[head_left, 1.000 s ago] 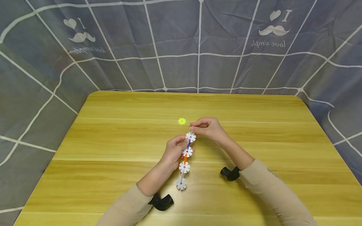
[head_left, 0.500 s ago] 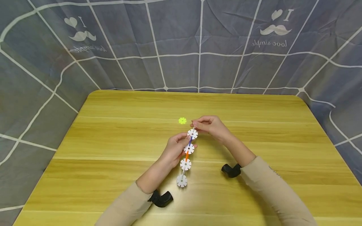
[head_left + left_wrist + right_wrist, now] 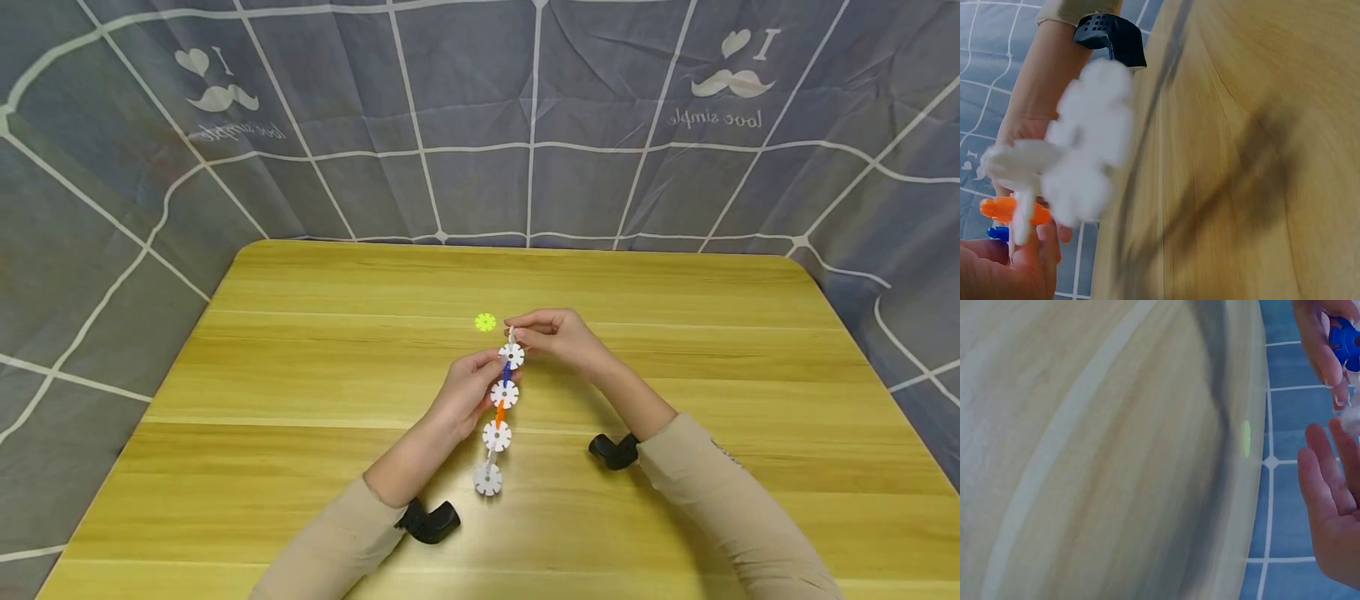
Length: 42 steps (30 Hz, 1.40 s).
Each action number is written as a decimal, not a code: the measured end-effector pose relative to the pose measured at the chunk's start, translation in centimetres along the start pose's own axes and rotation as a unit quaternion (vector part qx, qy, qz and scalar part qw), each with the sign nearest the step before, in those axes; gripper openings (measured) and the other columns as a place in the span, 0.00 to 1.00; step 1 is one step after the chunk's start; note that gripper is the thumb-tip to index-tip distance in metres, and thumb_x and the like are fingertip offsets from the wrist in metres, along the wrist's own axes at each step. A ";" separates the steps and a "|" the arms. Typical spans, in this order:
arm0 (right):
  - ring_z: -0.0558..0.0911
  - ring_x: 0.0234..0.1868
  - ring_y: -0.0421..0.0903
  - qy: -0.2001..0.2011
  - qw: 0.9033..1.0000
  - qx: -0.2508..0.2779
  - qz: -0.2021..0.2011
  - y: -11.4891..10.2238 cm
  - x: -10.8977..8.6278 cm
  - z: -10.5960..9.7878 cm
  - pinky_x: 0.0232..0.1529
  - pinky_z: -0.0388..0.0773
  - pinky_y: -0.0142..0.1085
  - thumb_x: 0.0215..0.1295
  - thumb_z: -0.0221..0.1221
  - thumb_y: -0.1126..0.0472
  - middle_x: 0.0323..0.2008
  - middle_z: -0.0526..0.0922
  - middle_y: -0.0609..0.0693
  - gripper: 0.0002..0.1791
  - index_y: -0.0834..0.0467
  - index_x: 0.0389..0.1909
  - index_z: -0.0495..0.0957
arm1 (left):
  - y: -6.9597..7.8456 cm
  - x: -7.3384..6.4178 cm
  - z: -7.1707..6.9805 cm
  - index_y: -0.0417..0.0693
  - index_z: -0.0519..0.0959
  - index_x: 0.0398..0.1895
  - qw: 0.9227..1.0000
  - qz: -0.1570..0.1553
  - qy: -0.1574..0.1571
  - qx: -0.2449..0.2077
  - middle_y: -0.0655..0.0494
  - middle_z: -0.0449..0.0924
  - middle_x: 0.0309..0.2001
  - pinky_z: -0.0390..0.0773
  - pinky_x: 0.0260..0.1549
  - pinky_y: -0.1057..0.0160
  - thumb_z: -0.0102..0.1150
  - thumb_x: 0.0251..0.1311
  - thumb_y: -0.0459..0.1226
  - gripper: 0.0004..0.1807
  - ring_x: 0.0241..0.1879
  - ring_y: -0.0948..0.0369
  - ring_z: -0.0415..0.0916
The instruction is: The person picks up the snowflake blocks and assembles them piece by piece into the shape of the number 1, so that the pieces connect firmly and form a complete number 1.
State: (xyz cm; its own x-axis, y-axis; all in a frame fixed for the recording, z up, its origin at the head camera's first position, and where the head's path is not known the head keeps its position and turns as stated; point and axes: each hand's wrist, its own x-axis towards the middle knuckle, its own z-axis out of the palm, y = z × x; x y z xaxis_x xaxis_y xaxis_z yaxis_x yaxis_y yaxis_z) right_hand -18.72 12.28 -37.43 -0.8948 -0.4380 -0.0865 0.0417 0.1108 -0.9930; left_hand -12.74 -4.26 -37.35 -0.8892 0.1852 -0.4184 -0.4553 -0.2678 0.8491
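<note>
A chain of interlocking notched plastic discs hangs between the hands in the head view. It alternates flat-facing white discs, such as the middle one [image 3: 497,436], with edge-on ones, including a blue disc [image 3: 507,374] and an orange disc [image 3: 500,413]. My left hand [image 3: 461,392] grips the chain near its blue disc, thumb in front. At the far end my right hand [image 3: 562,337] pinches an edge-on white disc [image 3: 512,335] between thumb and index finger. The chain's near end looms blurred as a large white disc [image 3: 1088,144] in the left wrist view.
A loose yellow-green disc [image 3: 485,322] lies flat on the wooden table [image 3: 300,358], just beyond the hands. Black wrist cameras [image 3: 431,522] sit under both forearms. A grey gridded cloth [image 3: 480,192] stands behind the table and at its sides.
The chain has shifted slightly right and away from the body, its near end swinging a little right. The white disc at the right fingertips now shows more. Both hands keep their hold.
</note>
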 end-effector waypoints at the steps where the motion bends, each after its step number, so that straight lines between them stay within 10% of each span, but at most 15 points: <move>1: 0.82 0.41 0.40 -0.001 1.000 -0.014 -0.007 0.1 0.0 0.0 0.46 0.79 0.38 0.63 0.56 0.71 0.48 0.78 0.66 0.16 0.75 0.50 0.73 | 0.0 0.0 0.0 0.27 0.71 0.54 1.000 -0.001 0.001 0.003 0.32 0.74 0.50 0.80 0.31 0.72 0.46 0.68 0.30 0.16 0.34 0.64 0.79; 9: 0.80 0.49 0.53 -0.019 0.996 -0.074 -0.053 0.7 0.1 0.2 0.50 0.77 0.38 0.62 0.57 0.70 0.47 0.81 0.61 0.14 0.70 0.49 0.76 | 0.4 0.2 0.0 0.30 0.70 0.56 1.000 -0.018 -0.012 -0.013 0.50 0.78 0.41 0.81 0.35 0.68 0.47 0.69 0.37 0.20 0.33 0.63 0.80; 27: 0.78 0.51 0.50 -0.084 0.991 -0.092 -0.049 0.9 1.6 0.2 0.52 0.76 0.40 0.65 0.56 0.67 0.49 0.79 0.62 0.14 0.68 0.50 0.77 | 0.3 0.4 -0.9 0.35 0.69 0.58 0.999 -0.043 -0.001 0.028 0.55 0.77 0.39 0.80 0.35 0.68 0.47 0.69 0.42 0.22 0.33 0.65 0.80; 35: 0.79 0.34 0.50 -0.002 0.994 -0.111 0.019 1.9 4.5 -0.1 0.32 0.78 0.34 0.61 0.58 0.69 0.41 0.80 0.61 0.17 0.68 0.52 0.75 | 0.6 0.6 -1.2 0.35 0.68 0.58 0.999 -0.050 0.011 -0.003 0.59 0.80 0.33 0.78 0.26 0.72 0.45 0.69 0.43 0.22 0.30 0.66 0.80; 42: 0.70 0.24 0.41 0.047 0.964 -0.257 0.052 2.5 7.3 0.9 0.23 0.67 0.27 0.54 0.65 0.66 0.29 0.77 0.53 0.18 0.64 0.48 0.78 | 0.4 0.9 -1.2 0.36 0.68 0.59 0.998 -0.050 0.024 -0.009 0.56 0.76 0.37 0.79 0.30 0.69 0.45 0.69 0.42 0.22 0.30 0.66 0.80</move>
State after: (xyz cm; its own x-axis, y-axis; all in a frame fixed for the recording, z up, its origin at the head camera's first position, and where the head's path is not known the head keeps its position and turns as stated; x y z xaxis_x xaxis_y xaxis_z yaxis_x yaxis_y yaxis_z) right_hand -24.73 8.52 -40.60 -0.9347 -0.3215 -0.1514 -0.0716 0.5877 -0.8059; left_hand -13.79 -5.38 -37.76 -0.8399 0.1660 -0.5167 -0.5427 -0.2663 0.7966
